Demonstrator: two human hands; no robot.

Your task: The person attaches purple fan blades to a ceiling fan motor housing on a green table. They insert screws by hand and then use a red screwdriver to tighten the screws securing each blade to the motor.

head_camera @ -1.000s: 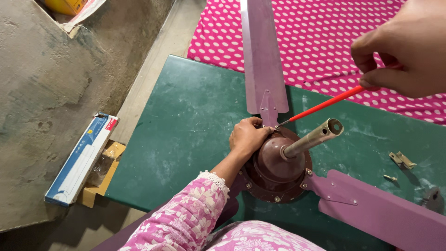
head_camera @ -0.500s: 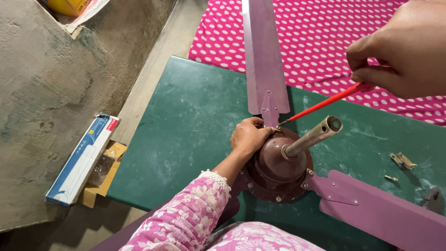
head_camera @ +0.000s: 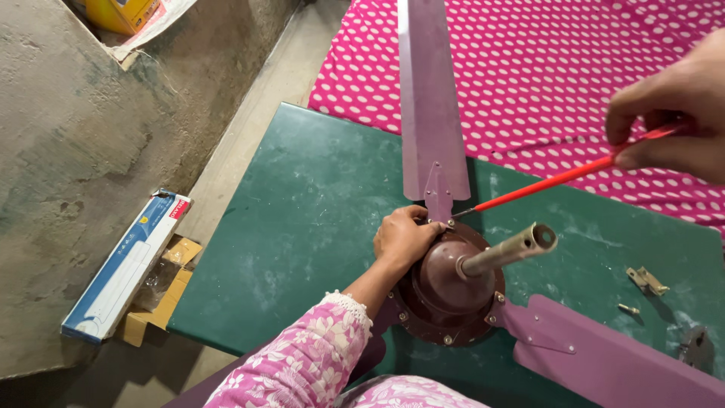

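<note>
Screwdriver (head_camera: 563, 179), slim with a red shaft, slants from the right hand (head_camera: 676, 113) at 2 o'clock down to a screw on the blade bracket (head_camera: 439, 198). Right fingers are pinched closed on its upper end. Left hand (head_camera: 404, 238) cups the glossy maroon domed fan motor (head_camera: 447, 287) from 10 o'clock, fingers curled against it. Flat mauve metal blades radiate over a matte green tabletop (head_camera: 302, 219).

head view | looks steeply down | close over green table (head_camera: 302, 196)
</note>
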